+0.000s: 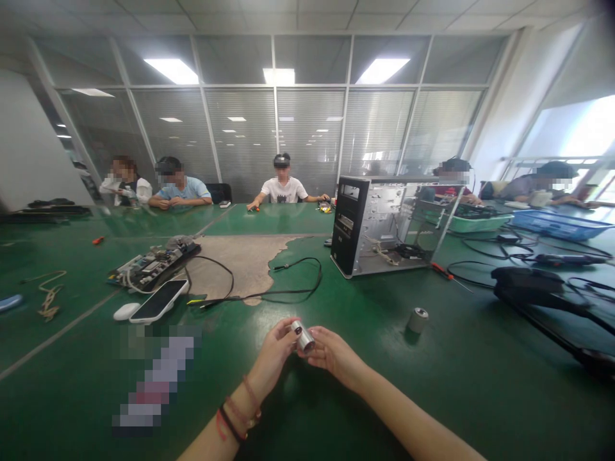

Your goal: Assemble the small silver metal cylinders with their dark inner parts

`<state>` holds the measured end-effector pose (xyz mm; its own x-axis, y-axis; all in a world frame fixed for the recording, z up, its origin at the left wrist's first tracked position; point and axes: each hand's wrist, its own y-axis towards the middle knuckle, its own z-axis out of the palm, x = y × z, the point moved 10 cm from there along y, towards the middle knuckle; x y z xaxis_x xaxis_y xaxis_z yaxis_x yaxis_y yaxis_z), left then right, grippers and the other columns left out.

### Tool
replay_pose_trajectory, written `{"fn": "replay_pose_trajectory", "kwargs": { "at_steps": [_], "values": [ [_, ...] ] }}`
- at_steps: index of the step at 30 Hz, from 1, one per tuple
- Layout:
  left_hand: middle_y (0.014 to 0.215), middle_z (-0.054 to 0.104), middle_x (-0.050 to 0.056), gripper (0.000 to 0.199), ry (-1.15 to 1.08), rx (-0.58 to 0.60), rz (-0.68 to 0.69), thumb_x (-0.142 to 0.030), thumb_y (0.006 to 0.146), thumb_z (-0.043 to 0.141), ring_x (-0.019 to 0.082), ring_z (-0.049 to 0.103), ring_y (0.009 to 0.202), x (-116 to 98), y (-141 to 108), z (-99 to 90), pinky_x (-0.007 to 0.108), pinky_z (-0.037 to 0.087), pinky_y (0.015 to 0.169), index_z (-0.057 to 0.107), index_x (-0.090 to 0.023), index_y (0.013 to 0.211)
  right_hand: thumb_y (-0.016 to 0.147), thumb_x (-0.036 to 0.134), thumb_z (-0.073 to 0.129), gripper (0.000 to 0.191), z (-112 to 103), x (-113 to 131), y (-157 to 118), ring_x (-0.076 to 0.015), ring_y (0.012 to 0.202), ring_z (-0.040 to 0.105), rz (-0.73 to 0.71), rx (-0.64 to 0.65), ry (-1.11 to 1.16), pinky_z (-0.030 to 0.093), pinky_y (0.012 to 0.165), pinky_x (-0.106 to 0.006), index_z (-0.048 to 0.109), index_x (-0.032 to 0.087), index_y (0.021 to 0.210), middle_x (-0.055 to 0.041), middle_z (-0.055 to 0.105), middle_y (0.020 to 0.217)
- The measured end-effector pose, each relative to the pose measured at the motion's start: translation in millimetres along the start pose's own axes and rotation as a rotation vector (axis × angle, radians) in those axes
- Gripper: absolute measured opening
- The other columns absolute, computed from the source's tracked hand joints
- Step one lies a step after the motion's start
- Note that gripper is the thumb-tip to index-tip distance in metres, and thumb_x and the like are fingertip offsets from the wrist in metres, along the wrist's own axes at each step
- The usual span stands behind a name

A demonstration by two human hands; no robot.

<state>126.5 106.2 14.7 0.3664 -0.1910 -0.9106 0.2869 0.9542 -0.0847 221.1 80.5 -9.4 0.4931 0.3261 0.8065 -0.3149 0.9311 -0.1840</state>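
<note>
Between both hands, just above the green table (384,358), is a small shiny silver metal cylinder (304,339) with a dark opening near its upper end. My left hand (277,346) pinches its upper left side. From the right, the fingers of my right hand (331,353) close on its lower end. The cylinder is tilted, and its exact kind does not show. To the right of my hands, a second grey cylinder (419,320) stands upright on the table, apart from both hands.
An opened computer case (350,224) stands ahead to the right, near an orange screwdriver (442,271). A circuit board (154,266), a phone (159,301) and a black cable (288,293) lie ahead to the left. Black straps (533,301) lie right; several people sit across the table.
</note>
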Motion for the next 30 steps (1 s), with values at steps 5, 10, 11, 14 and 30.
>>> {"fn": "replay_pose_trajectory", "kwargs": {
  "at_steps": [5, 10, 11, 14, 30],
  "values": [
    [0.083, 0.064, 0.004, 0.042, -0.1, -0.018, -0.03, -0.026, 0.063, 0.074, 0.013, 0.06, 0.071, 1, 1, -1.4, 0.024, 0.049, 0.066, 0.059, -0.014, 0.101, 0.074, 0.044, 0.064, 0.036, -1, 6, -3, -0.0177, 0.069, 0.069, -0.005, -0.021, -0.078, 0.048, 0.061, -0.025, 0.052, 0.016, 0.093, -0.0054, 0.07, 0.073],
    [0.075, 0.065, 0.003, 0.027, -0.173, -0.037, -0.09, -0.027, 0.068, 0.072, 0.011, 0.06, 0.065, 9, 0, -6.1, 0.02, 0.048, 0.061, 0.061, -0.014, 0.088, 0.076, 0.046, 0.06, 0.035, 3, 9, -5, -0.0173, 0.068, 0.068, 0.005, -0.016, -0.097, 0.048, 0.061, -0.025, 0.052, 0.015, 0.092, -0.0072, 0.07, 0.074],
    [0.074, 0.064, 0.002, 0.024, -0.185, -0.023, -0.099, -0.028, 0.07, 0.071, 0.011, 0.06, 0.064, 10, 0, -4.9, 0.02, 0.048, 0.06, 0.061, -0.014, 0.086, 0.077, 0.046, 0.06, 0.035, 3, 10, -5, -0.017, 0.067, 0.068, 0.003, -0.013, -0.101, 0.048, 0.061, -0.025, 0.053, 0.015, 0.092, -0.0073, 0.07, 0.074],
    [0.075, 0.065, 0.002, 0.021, -0.206, 0.008, -0.118, -0.028, 0.074, 0.067, 0.011, 0.06, 0.065, 10, -2, -1.1, 0.02, 0.049, 0.062, 0.063, -0.014, 0.089, 0.077, 0.045, 0.059, 0.033, 1, 12, -5, -0.0159, 0.065, 0.068, -0.011, -0.01, -0.104, 0.048, 0.06, -0.025, 0.053, 0.015, 0.091, -0.0058, 0.07, 0.072],
    [0.081, 0.067, 0.006, 0.021, -0.177, 0.021, -0.138, -0.024, 0.072, 0.067, 0.013, 0.064, 0.069, 13, -1, -2.9, 0.024, 0.052, 0.067, 0.062, -0.013, 0.09, 0.075, 0.044, 0.058, 0.03, -17, 7, 3, -0.0092, 0.046, 0.059, -0.029, -0.038, -0.217, 0.042, 0.045, -0.018, 0.053, 0.017, 0.087, 0.0005, 0.064, 0.065]
  ]
}}
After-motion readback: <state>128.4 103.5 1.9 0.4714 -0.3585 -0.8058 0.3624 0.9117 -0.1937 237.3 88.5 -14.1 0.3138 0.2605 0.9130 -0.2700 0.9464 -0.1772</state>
